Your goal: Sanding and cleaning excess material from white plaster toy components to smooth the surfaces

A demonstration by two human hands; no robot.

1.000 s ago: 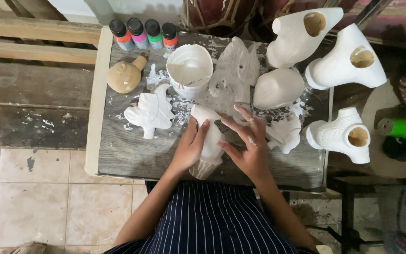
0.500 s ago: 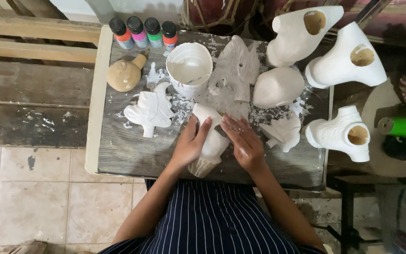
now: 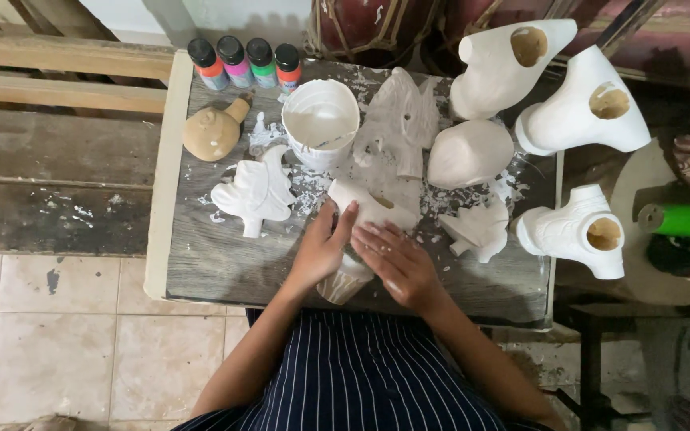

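Figurine [image 3: 365,209], white and unpainted, lies near the front middle of the worn wooden table [image 3: 217,263], tilted with its open base toward the table's front edge, and I have both hands on it. My left hand [image 3: 321,247] presses against its left side, fingers [image 3: 343,223] held together and nearly straight, thumb hidden from me, so I cannot tell whether it wraps around the piece. My right hand [image 3: 397,263] lies flat across the lower half, fingers extended and only slightly spread, palm down, resting on the surface and not closed around it.

Just behind the figurine stands a white paint cup [image 3: 321,124] with a tool leaning inside. A tree-shaped cast [image 3: 255,194] lies to the left, close by but apart from my left hand. A tan round ornament [image 3: 212,132] sits farther back on the left. Four small paint bottles [image 3: 243,62] line the table's back edge, with orange, pink, green and red contents. A flat white mask-like cast [image 3: 399,120] and a rounded cast [image 3: 469,153] lie behind my right hand, with a small leaf-shaped piece [image 3: 479,227] just to its right. Three large hollow white casts [image 3: 569,231] crowd the right end. White chips and splashes speckle the tabletop. My striped apron [image 3: 361,375] fills the lower view.
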